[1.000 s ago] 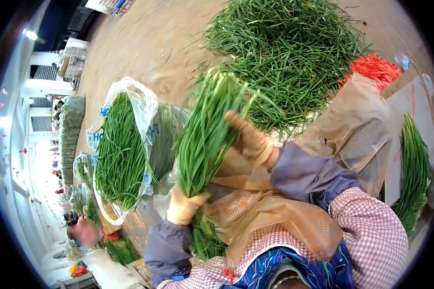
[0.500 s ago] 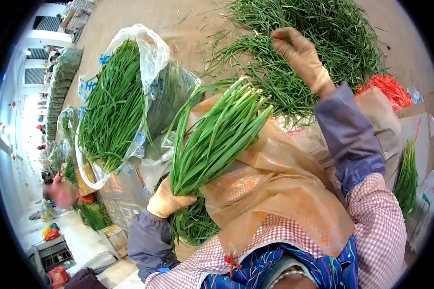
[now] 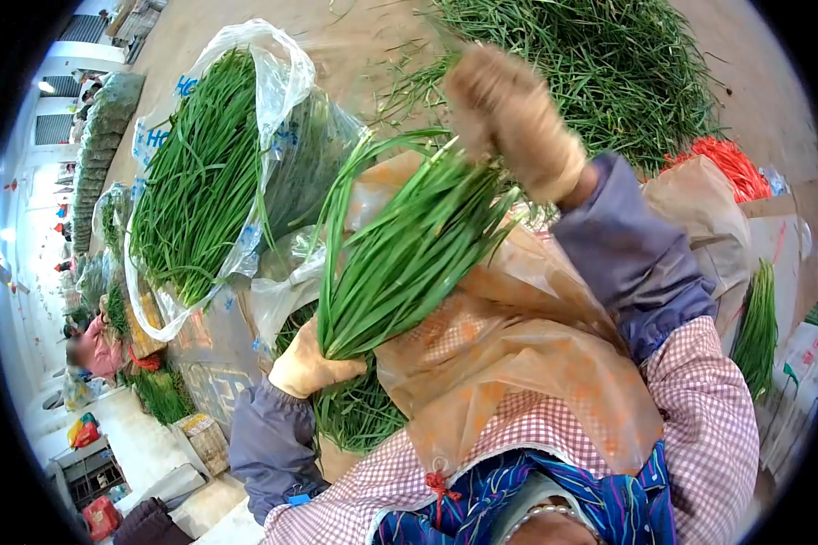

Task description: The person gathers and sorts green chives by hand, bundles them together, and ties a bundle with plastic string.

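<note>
My left hand, in a pale glove, is closed around a bunch of long green stalks near its lower end. The bunch slants up and right over my brown plastic apron, with its pale ends at the top. My right hand, gloved and blurred by motion, is just above and right of those pale ends. Its fingers are smeared, so whether it holds anything cannot be made out. More green leaves lie beneath my left hand.
A clear plastic bag full of green stalks stands at the left. A large loose green heap lies on the floor ahead, beside red strips. Another green bunch is at the right. A person in pink is far left.
My right hand moved from the bunch out over the heap, then back left toward the bunch's pale ends. My left hand kept its hold while the bunch tilted rightward. The view shifted.
</note>
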`<control>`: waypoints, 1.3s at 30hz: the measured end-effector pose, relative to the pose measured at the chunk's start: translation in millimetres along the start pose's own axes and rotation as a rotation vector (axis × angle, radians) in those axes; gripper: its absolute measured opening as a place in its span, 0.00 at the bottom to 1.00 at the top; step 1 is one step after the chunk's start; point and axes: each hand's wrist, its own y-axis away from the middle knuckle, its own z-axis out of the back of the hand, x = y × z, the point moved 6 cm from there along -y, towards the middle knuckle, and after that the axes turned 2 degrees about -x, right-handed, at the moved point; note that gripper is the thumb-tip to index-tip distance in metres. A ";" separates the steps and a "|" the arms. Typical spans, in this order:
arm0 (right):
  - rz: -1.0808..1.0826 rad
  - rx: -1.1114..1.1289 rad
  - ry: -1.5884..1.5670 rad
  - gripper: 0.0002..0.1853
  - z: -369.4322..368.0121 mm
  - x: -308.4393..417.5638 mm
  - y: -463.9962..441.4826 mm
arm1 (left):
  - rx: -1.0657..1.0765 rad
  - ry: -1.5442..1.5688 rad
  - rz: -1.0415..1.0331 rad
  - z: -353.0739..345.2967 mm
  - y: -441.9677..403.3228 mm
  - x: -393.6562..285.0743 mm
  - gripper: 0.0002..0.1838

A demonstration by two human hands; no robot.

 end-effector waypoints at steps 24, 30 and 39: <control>0.210 -0.119 0.128 0.08 16.9 10.6 41.5 | -0.035 0.099 0.045 -23.6 2.6 27.0 0.31; 0.011 -0.339 1.052 0.11 182.9 18.6 9.4 | 0.037 0.223 0.047 -25.2 1.6 41.4 0.36; -0.095 0.023 0.917 0.15 -3.6 17.1 87.1 | -0.013 0.291 0.102 -33.8 -2.6 44.1 0.20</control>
